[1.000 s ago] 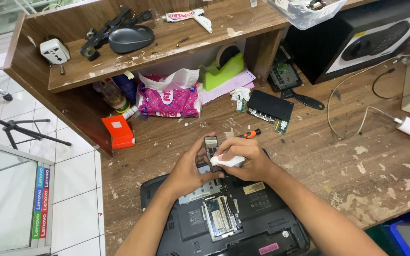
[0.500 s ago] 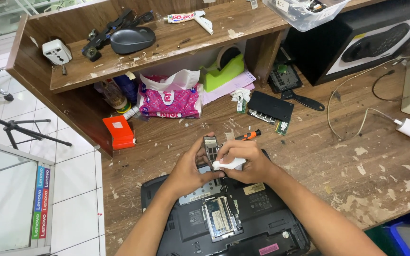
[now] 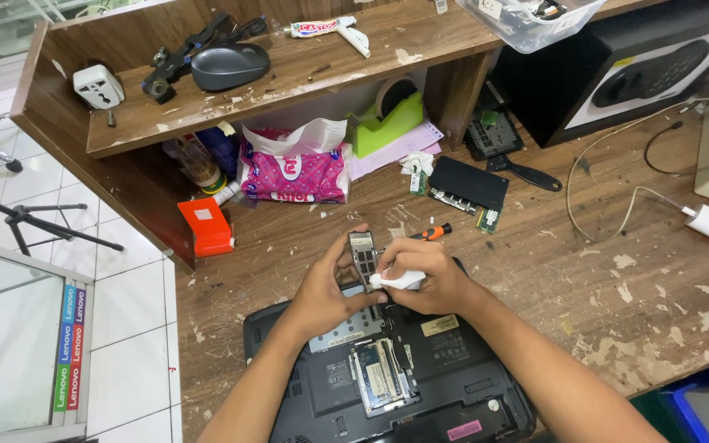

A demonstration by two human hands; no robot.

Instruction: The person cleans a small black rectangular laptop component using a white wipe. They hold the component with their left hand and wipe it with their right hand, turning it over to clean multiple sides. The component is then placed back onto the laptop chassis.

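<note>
A: At the centre of the frame, what's in the left hand (image 3: 322, 291)?

B: A small flat rectangular memory module with dark chips and a metal edge (image 3: 363, 256), held upright between thumb and fingers. The grip is narrow, pinched on the module's left side.

A: And the right hand (image 3: 428, 283)?

B: Closed around a small white eraser-like block (image 3: 397, 280), its tip touching the module's lower edge.

A: Where is all this?

B: Just above the black upturned laptop with its bottom cover off (image 3: 387, 381), which lies at the lower centre on the scratched wooden desk (image 3: 601, 262). Silvery parts show in the open bay.

A: Anything close by?

B: An orange-handled screwdriver (image 3: 430, 233) just above the right hand, and a black rectangular circuit part (image 3: 468, 184) further up. A pink tissue pack (image 3: 295, 174) sits under the wooden shelf (image 3: 305, 74), upper centre, and an orange box (image 3: 205, 226) lies at the desk's left edge.
</note>
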